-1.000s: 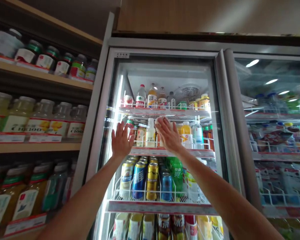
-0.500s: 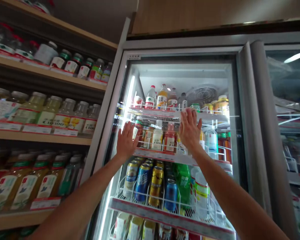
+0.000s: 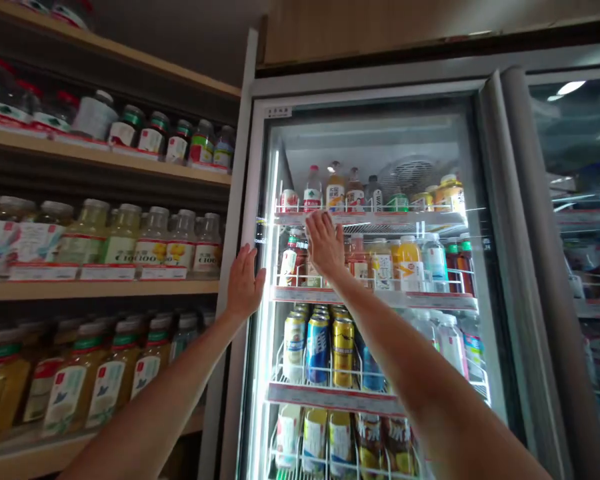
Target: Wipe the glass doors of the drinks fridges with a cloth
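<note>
My right hand lies flat against the glass door of a lit drinks fridge, at the height of its upper shelves. Under its fingertips a pale edge shows, seemingly a white cloth pressed to the glass; most of it is hidden by the hand. My left hand is open, fingers spread and pointing up, at the left edge of the door by its metal frame. Nothing shows in it. Behind the glass stand rows of bottles and cans, among them a gold can.
To the left, wooden shelves carry several rows of bottled drinks with price strips. A long vertical door handle runs down the right side of the door. Beyond it is a second glass-doored fridge. A wooden panel lies above.
My right hand moved right and up across the glass, then back left, the pale cloth with it. My left hand shifted left towards the door's edge. The view turned somewhat.
</note>
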A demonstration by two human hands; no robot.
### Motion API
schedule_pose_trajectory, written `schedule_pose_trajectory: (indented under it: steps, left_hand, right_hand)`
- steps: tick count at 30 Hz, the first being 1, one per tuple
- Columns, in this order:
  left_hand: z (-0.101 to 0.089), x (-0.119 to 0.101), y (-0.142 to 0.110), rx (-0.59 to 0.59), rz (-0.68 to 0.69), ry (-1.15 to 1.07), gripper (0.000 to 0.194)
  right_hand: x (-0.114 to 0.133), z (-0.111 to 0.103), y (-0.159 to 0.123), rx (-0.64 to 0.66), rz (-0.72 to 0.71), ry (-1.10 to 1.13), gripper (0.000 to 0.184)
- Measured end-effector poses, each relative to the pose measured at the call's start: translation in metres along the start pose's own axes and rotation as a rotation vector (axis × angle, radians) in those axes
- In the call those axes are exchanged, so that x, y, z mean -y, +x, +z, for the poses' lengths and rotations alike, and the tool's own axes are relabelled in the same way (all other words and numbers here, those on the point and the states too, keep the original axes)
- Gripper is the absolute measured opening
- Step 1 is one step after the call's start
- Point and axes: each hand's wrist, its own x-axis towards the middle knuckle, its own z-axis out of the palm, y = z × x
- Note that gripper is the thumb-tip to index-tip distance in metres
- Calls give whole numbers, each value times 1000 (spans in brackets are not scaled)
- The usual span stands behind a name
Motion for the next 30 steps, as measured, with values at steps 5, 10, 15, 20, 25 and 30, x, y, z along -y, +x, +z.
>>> schedule_pose_trajectory:
  steps: [5,10,15,20,25,30]
  left_hand:
    - [19,-3,6,-169,-95,-152,50]
    - [34,-15,1,-150,-32,-199,52]
    - [41,-24,-5,21,66,-52,56]
    - [42,-25,-4,39,65,6,56]
    - [44,-25,-4,44,55,3,55]
    - [44,-31,-4,43,65,19,57]
  right_hand:
    - [42,24,-14,115,-433,2,52]
    - [-9,-1,-22,25,-170,-100,55]
    - [-20,-12,-40,-32,36,-156,56]
    - [-54,-25,-66,-13,8,-191,55]
    - [-110,-48,-72,-252,541,-272,55]
    - [-81,-40,-92,33,-25,-257,52]
